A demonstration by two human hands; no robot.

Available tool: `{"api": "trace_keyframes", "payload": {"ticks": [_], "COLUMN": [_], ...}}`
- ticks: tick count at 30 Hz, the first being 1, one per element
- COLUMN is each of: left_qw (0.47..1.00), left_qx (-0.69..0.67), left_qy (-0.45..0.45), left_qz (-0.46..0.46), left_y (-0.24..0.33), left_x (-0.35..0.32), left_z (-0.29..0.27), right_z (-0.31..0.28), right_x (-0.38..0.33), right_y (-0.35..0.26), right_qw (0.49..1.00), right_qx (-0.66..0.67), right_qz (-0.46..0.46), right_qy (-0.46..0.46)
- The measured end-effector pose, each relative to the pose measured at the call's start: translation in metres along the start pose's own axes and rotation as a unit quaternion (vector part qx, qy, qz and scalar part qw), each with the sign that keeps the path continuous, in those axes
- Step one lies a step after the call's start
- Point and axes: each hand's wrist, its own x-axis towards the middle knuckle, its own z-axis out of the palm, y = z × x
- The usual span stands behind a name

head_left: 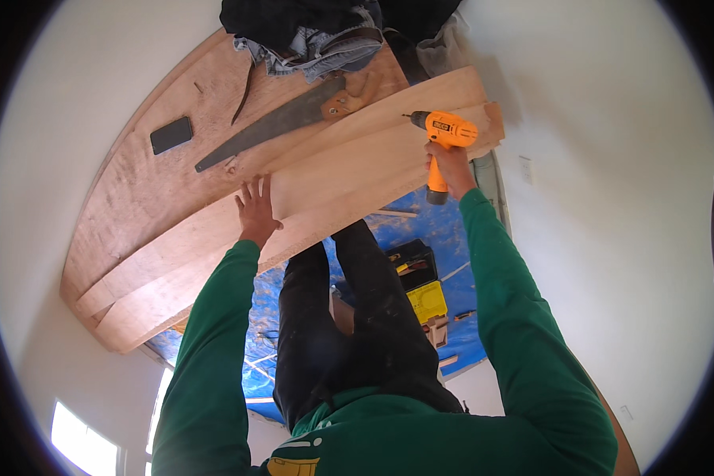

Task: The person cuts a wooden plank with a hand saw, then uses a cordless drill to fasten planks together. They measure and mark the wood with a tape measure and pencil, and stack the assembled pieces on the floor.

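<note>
My right hand (452, 168) is wrapped round the grip of an orange cordless drill (451, 128). Its black chuck and thin bit point left, over the right part of a long wooden board (349, 168). Fingers spread, my left hand (257, 210) lies flat on this board near its middle. Another board overlaps along the far side. Beyond the boards a handsaw (274, 123) with a wooden handle rests on a wide plywood sheet (159, 178).
On the plywood are a dark phone (171, 136) and a heap of clothes (317, 47) at the far edge. Below, a blue tarp (262, 317) covers the floor, with an open toolbox (416, 270) near my legs. A white wall (603, 198) stands at the right.
</note>
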Motion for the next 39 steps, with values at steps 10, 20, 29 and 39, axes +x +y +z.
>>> {"api": "trace_keyframes", "payload": {"ticks": [10, 20, 29, 39], "left_qw": [0.997, 0.999, 0.999, 0.999], "left_qx": [-0.021, -0.004, -0.005, 0.019], "left_qy": [0.069, 0.048, 0.034, 0.027], "left_qz": [0.009, -0.002, -0.002, -0.006], "left_y": [-0.001, 0.002, 0.001, 0.004], "left_x": [0.001, 0.003, 0.004, 0.003], "left_z": [0.027, 0.027, 0.026, 0.025], "right_z": [-0.008, -0.002, 0.003, -0.002], "right_x": [0.014, 0.004, 0.002, 0.007], "right_y": [0.01, 0.008, 0.011, 0.007], "right_qw": [1.0, 0.999, 1.0, 0.999], "right_qx": [-0.023, -0.037, -0.026, -0.038], "right_qz": [-0.005, 0.0, -0.002, -0.012], "right_qy": [-0.009, -0.012, 0.01, 0.004]}}
